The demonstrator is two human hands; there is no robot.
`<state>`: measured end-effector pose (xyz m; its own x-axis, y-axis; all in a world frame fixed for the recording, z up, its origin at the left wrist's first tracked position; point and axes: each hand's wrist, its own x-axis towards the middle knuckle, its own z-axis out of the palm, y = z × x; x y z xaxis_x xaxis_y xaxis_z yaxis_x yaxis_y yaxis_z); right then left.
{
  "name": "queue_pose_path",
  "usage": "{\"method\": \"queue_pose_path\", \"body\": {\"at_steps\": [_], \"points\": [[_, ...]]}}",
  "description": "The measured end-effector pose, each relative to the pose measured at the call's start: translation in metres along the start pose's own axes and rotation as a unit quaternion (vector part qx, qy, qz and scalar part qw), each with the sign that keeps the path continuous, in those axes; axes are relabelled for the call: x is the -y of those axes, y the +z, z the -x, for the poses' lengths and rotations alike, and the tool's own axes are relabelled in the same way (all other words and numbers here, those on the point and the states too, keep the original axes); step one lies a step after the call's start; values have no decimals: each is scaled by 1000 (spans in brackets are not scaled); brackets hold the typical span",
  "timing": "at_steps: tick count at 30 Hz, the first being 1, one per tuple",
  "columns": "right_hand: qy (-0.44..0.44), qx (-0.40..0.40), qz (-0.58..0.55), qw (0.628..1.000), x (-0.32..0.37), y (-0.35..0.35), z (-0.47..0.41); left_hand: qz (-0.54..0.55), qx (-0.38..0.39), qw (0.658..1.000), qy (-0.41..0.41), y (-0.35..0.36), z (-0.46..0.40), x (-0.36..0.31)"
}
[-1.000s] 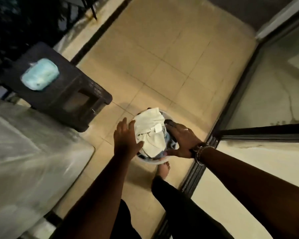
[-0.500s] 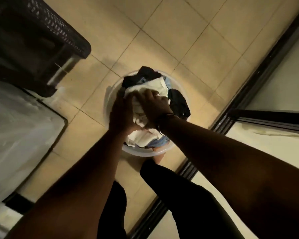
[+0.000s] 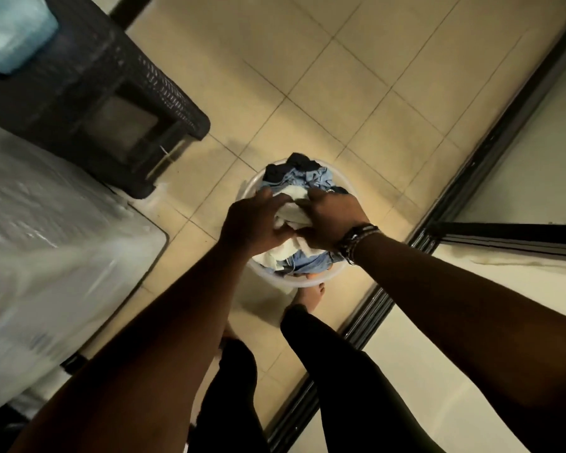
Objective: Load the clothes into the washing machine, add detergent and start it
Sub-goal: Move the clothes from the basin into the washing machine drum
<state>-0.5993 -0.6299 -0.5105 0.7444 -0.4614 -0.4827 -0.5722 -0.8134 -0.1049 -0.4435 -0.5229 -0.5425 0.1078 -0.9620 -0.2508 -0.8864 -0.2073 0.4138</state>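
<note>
Nearest the camera, two bare forearms are reaching down over dark trouser legs toward a white tub (image 3: 303, 282) sitting on the tiled floor (image 3: 340, 93). The left hand (image 3: 254, 222) and right hand (image 3: 332, 220) are both curling their fingers into a white cloth (image 3: 291, 209) lying on top of the clothes (image 3: 299, 178), gripping it from either side (the right wrist is wearing a beaded bracelet). Under and beyond the cloth, blue denim and dark garments are filling the tub to its rim.

The step in hand looks to be gathering a first bundle. To do it well, the fingers should be digging under more than the top cloth, bunching loose ends so that nothing is trailing on the lift.

To the left, what is probably the washer (image 3: 46, 240) is standing under a plastic cover, and that cover and the lid will need opening. Farther off, a dark wicker stool (image 3: 111, 76) is carrying a pale blue pack (image 3: 10, 31), possibly detergent.
</note>
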Motion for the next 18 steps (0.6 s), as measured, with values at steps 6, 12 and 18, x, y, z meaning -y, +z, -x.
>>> {"method": "queue_pose_path", "body": {"at_steps": [6,12,18], "points": [[26,-73,-82,994,21,-101,50,31,-11,999,15,-118,22,-34],[-1,-81,-183,980,81,-221,83,14,-76,997,-8,-249,95,-44],[-144,-111,-160,970,179,-327,81,70,-190,975,-92,-349,192,-11]]}}
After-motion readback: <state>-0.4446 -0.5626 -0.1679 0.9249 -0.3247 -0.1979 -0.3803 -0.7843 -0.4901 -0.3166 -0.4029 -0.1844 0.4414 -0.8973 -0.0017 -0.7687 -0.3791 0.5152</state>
